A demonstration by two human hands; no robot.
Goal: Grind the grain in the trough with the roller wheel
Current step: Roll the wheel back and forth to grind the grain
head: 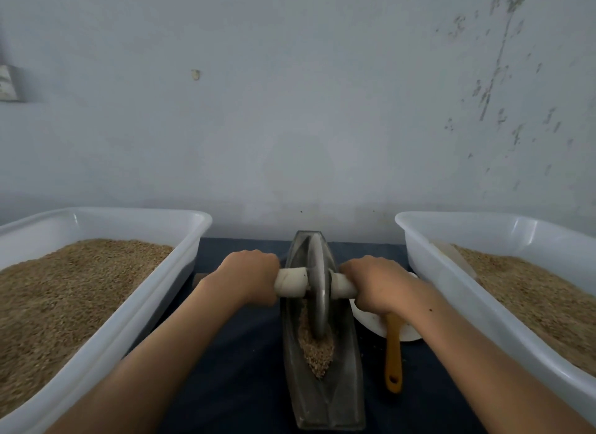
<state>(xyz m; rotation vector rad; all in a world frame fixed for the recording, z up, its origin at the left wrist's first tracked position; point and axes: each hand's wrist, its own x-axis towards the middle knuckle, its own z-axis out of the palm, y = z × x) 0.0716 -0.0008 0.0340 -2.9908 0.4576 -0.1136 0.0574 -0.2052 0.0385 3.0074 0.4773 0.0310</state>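
Observation:
A dark metal boat-shaped trough (346, 369) lies lengthwise on the dark cloth in front of me. A grey roller wheel (317, 285) stands upright in its groove, about midway along. Brown grain (317, 349) is heaped in the groove on the near side of the wheel. A white-wrapped axle handle (292, 282) sticks out on each side of the wheel. My left hand (248, 277) grips the left handle. My right hand (375, 285) grips the right handle.
A white plastic tub (180, 272) full of grain stands at the left, and a second tub (429, 272) with grain at the right. A white dish (371, 320) with an orange-handled utensil (394, 359) lies right of the trough. A pale wall rises close behind.

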